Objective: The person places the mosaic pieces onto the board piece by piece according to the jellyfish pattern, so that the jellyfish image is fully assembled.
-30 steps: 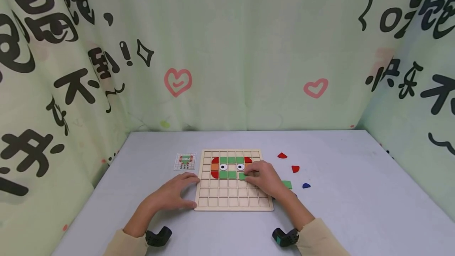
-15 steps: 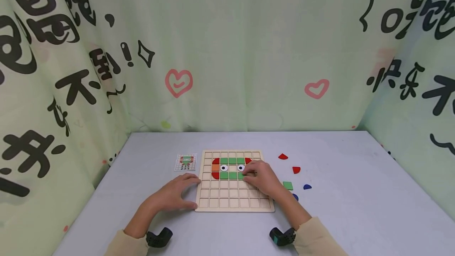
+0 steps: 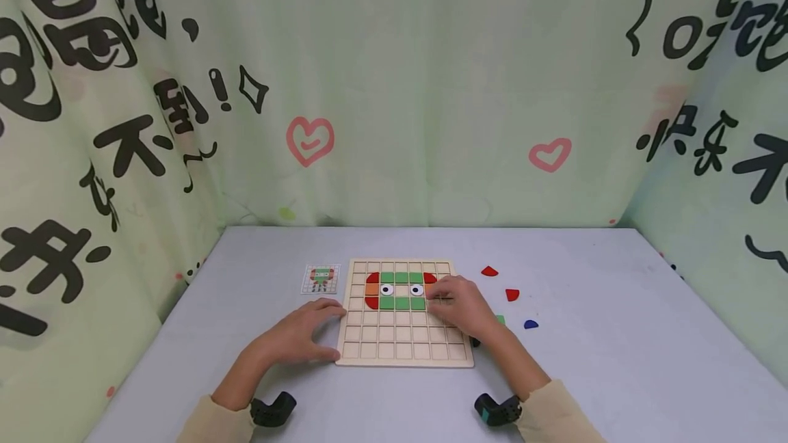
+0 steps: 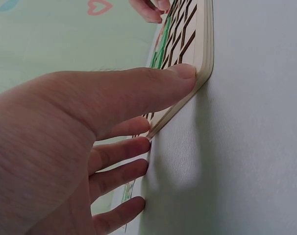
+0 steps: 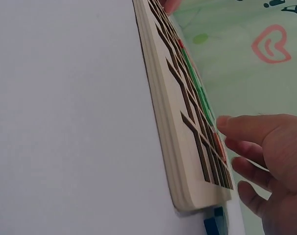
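A wooden grid board (image 3: 400, 351) lies on the table, bearing flat red, green and orange pieces and two eye pieces (image 3: 386, 290) that form a face. My left hand (image 3: 301, 335) rests at its left side; in the left wrist view the thumb (image 4: 180, 73) touches the near corner and the other fingers spread along the edge. Over the board's right half is my right hand (image 3: 460, 305), fingertips beside the lower green row (image 3: 402, 303). In the right wrist view the right thumb (image 5: 232, 125) is at the board's surface, its fingers loosely bent, with no piece showing between them.
A small picture card (image 3: 321, 279) lies left of the board. To the right are a red fan-shaped piece (image 3: 489, 271), another red piece (image 3: 512, 294), a blue half-round (image 3: 531, 324) and a green piece (image 3: 500, 320) partly behind the right arm. Curtains (image 3: 425, 87) surround the table.
The green square under my right fingers has moved left into the end of the lower green row, and the right fingers have come off it slightly rightward. My left hand stays put.
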### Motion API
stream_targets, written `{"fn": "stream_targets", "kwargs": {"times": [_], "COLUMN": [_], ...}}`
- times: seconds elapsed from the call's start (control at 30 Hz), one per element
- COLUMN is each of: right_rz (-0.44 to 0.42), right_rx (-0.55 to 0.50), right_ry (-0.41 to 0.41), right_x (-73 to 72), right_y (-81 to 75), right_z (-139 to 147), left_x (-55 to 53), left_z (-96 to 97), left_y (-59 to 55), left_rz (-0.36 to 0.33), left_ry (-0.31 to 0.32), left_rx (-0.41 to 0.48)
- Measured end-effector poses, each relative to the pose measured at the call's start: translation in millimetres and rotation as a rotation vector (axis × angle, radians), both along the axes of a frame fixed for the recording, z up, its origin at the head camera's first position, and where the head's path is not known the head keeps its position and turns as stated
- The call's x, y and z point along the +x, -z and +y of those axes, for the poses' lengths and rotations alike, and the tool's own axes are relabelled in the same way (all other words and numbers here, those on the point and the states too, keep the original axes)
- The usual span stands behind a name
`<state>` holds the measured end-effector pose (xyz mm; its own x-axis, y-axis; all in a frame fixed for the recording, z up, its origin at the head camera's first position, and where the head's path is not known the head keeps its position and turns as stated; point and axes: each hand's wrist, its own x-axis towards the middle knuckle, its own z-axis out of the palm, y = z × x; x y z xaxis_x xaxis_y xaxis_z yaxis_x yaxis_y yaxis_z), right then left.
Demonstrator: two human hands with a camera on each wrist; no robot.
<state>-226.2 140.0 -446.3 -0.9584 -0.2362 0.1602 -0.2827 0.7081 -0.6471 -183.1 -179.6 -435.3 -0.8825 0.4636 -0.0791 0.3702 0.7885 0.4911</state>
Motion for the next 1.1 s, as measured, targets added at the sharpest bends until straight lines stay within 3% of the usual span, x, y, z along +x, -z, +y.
{"fn": "stream_targets", "kwargs": {"times": [0.6,1.1], "right_rz": [0.016,0.027], "right_rx": [0.06,0.093], "right_ry": [0.091,0.14], "right_x": [7.4,12.7], "right_y": [-3.0,-0.4], "right_z": [46.8,76.3], "left_x": [-1.0,-0.4], "left_z": [0.2,-0.8], "left_y": [0.5,-0.3], "left_rz": [0.005,0.0], "left_ry": [0.03,0.013], "left_rx": [0.016,0.002]}}
